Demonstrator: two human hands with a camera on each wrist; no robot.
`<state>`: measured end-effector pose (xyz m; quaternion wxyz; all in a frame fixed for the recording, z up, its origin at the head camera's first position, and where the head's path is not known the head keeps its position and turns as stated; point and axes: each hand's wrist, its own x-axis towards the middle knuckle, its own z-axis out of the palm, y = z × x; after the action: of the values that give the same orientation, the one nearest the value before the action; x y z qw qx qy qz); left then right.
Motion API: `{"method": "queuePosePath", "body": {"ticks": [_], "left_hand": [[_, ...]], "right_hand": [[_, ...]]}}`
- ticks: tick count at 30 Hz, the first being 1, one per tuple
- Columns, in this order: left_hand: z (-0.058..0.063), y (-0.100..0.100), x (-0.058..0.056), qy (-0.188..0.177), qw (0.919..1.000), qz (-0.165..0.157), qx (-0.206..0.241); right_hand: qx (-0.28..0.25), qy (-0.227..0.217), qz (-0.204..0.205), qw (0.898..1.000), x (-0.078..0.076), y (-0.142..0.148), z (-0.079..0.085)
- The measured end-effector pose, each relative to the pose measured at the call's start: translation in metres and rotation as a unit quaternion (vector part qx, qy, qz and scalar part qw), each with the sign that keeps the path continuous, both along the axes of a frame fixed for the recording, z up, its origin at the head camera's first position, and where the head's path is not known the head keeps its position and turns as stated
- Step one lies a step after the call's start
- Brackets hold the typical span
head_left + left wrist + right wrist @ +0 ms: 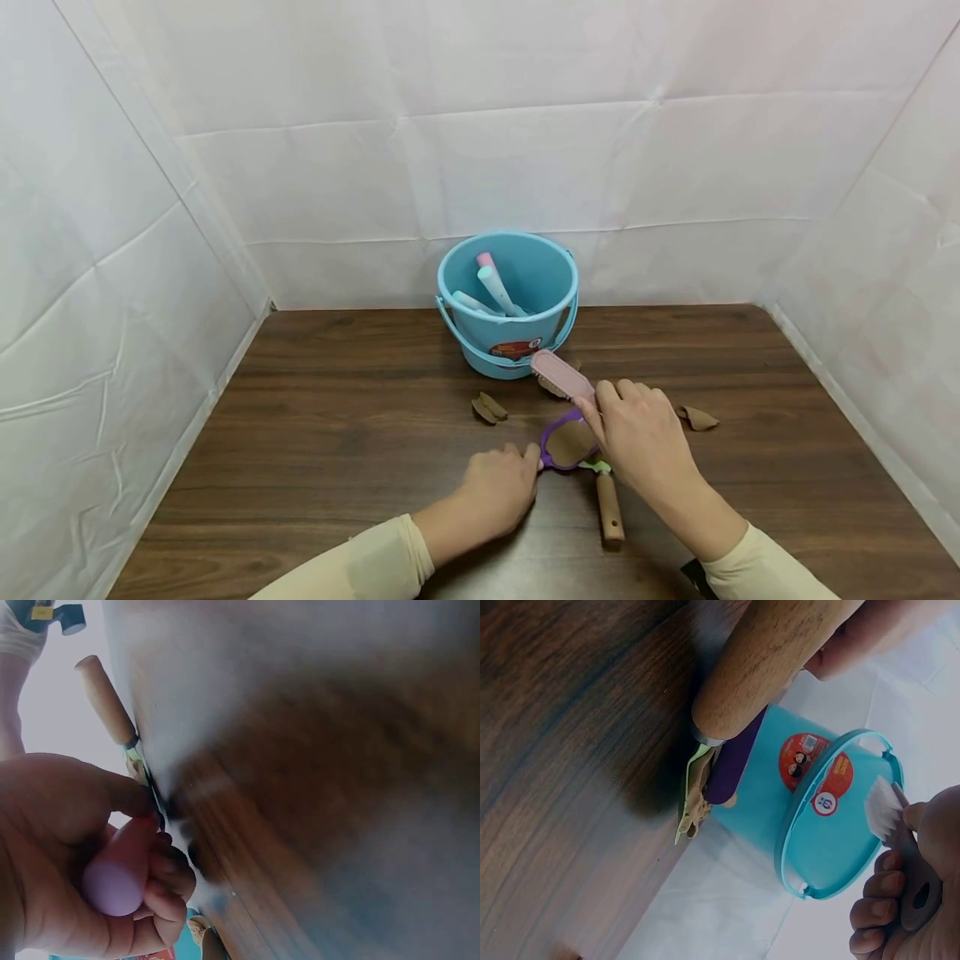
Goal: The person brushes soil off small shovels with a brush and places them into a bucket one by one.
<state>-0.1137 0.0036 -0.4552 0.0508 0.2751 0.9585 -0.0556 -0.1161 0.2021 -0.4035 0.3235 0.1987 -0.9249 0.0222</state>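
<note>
My left hand point(501, 487) grips the pink handle point(124, 874) of a round purple-rimmed tool point(547, 450) with a brown middle; its exact kind cannot be told. In my right hand point(648, 433) is a pink brush point(558, 373), held by its handle, its white bristles point(883, 810) showing in the right wrist view. The brush head extends up and left, above the far side of the purple tool. Between the hands lies a trowel with a wooden handle point(610, 508) and a light green blade point(596, 467). Brown curled pieces point(696, 795) show by its blade.
A light blue bucket point(480, 342) stands at the back, with pink and pale blue handles point(495, 287) inside. Brown curled pieces point(489, 408) lie in front of it, and another brown piece point(697, 418) lies right of my right hand. White cloth walls point(525, 167) surround the wooden table point(337, 417).
</note>
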Motion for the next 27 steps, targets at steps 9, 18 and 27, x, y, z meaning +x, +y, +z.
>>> {"method": "queuePosePath", "body": {"ticks": [9,18,27], "left_hand": [[-0.004,-0.007,-0.005,0.057,0.9983,0.013,-0.003],[0.000,-0.029,-0.010,0.238,0.9711,-0.017,-0.015],[0.006,-0.051,-0.025,0.327,0.9431,-0.058,0.021]], "right_hand": [[0.001,-0.003,-0.006,1.000,0.002,0.000,0.000],[-0.004,-0.020,-0.003,1.000,0.006,-0.005,0.003],[-0.007,-0.023,0.002,1.000,0.009,-0.010,0.004]]}}
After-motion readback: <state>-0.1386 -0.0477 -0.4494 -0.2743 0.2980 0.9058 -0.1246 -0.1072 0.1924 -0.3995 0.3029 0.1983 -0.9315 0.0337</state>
